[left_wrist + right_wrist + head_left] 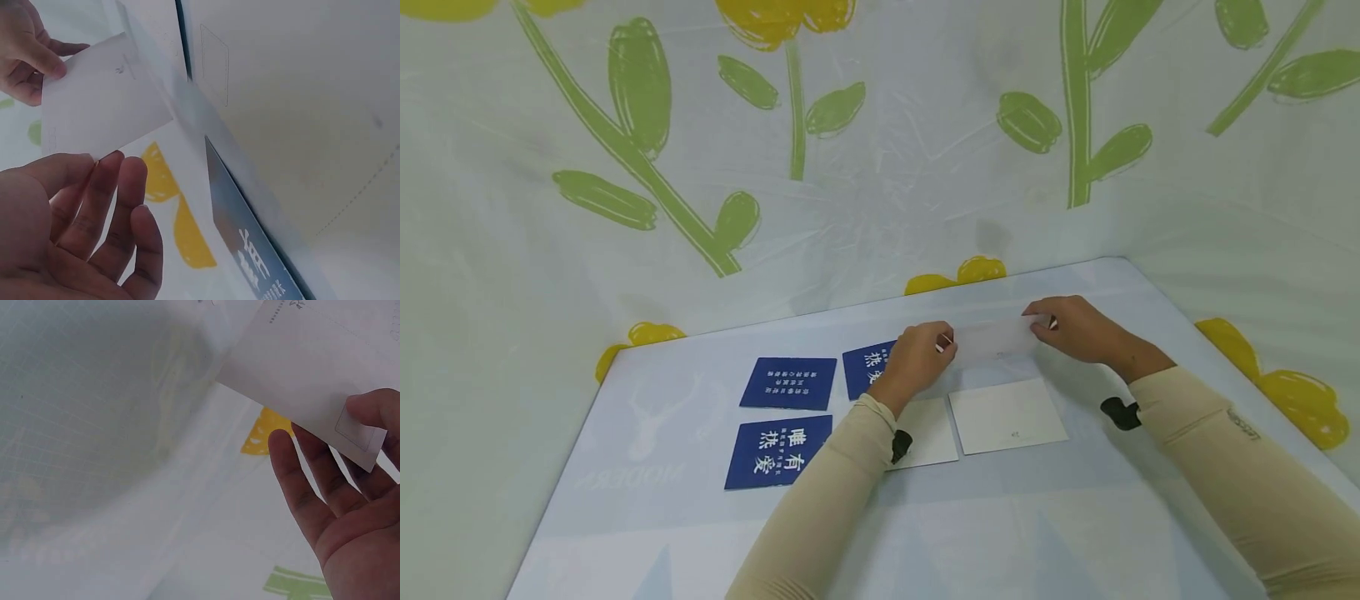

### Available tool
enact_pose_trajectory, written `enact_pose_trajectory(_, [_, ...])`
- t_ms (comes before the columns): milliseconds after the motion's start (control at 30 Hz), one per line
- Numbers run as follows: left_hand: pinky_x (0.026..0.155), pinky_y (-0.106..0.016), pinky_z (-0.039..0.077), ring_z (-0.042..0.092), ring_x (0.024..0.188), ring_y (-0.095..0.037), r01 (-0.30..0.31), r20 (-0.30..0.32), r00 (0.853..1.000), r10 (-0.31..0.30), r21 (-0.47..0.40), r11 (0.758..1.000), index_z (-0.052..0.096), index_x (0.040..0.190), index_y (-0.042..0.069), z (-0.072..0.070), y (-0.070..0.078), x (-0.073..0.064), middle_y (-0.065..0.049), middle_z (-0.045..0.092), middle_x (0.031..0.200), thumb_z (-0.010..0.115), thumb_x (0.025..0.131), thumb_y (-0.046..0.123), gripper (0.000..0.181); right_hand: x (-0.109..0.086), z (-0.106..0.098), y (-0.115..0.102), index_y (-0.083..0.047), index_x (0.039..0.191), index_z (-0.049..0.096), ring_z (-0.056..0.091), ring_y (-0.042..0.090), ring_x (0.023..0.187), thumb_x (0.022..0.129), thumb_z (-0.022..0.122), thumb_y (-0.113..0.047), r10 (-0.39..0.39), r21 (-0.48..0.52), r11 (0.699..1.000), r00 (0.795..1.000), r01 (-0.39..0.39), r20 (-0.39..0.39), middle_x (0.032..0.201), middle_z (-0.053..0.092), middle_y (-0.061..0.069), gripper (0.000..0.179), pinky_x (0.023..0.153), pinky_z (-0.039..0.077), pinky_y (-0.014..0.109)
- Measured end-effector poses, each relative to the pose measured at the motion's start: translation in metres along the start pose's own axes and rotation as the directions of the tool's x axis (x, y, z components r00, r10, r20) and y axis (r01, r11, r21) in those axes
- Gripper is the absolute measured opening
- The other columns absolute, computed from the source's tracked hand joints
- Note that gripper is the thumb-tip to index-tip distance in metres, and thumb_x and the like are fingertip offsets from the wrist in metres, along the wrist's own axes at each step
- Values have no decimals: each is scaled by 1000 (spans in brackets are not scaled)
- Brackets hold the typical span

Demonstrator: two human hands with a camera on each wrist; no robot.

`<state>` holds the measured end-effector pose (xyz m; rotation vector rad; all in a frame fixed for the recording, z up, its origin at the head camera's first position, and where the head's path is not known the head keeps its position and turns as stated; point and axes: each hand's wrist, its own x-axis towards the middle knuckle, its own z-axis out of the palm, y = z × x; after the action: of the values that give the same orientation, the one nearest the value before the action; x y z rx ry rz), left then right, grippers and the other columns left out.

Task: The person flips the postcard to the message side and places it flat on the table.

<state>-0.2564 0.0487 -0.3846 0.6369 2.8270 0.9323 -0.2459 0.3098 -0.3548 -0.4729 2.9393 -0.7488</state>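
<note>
A white postcard (992,340) is held up over the table between both hands. My left hand (917,358) pinches one corner between thumb and fingers. At the opposite end, my right hand (1078,329) pinches the card; its thumb covers part of the printed stamp box in the right wrist view. A small print shows on the postcard (103,94) in the left wrist view. Just below, a white card (1007,417) lies flat on the table. Another white card (936,433) lies to its left, partly hidden by my left forearm.
Blue cards with white characters lie on the left: one at the back (788,383), one in front (775,454), and one (859,371) partly behind my left hand. The pale table (647,500) meets a white cloth wall (910,200) with printed flowers at the back.
</note>
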Motion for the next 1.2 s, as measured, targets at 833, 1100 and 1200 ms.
enact_pose_trajectory(833, [56, -23, 46, 58, 62, -14, 80, -87, 993, -85, -56, 995, 35, 138, 20, 8, -1, 5, 1, 66, 82, 71, 92, 14, 58, 28, 12, 12, -4, 135, 58, 61, 24, 84, 96, 63, -10, 161, 87, 982, 982, -170, 100, 118, 59, 20, 40, 65, 52, 28])
enact_pose_trajectory(1100, [70, -24, 53, 61, 76, -13, 91, -8, 996, -91, 114, 989, 47, 136, 19, 12, 3, 8, -2, 70, 101, 78, 88, 14, 58, 37, 24, 8, -7, 143, 50, 53, 32, 99, 91, 68, -8, 167, 25, 985, 980, -171, 105, 131, 51, 23, 55, 82, 54, 40])
enact_pose_trajectory(1200, [80, -27, 57, 63, 84, -14, 90, 10, 996, -93, 170, 981, 50, 136, 18, 14, 3, 7, -5, 71, 115, 79, 87, 15, 58, 39, 30, 6, -8, 146, 44, 54, 35, 106, 90, 71, -7, 181, 11, 983, 977, -183, 117, 135, 47, 25, 62, 95, 54, 49])
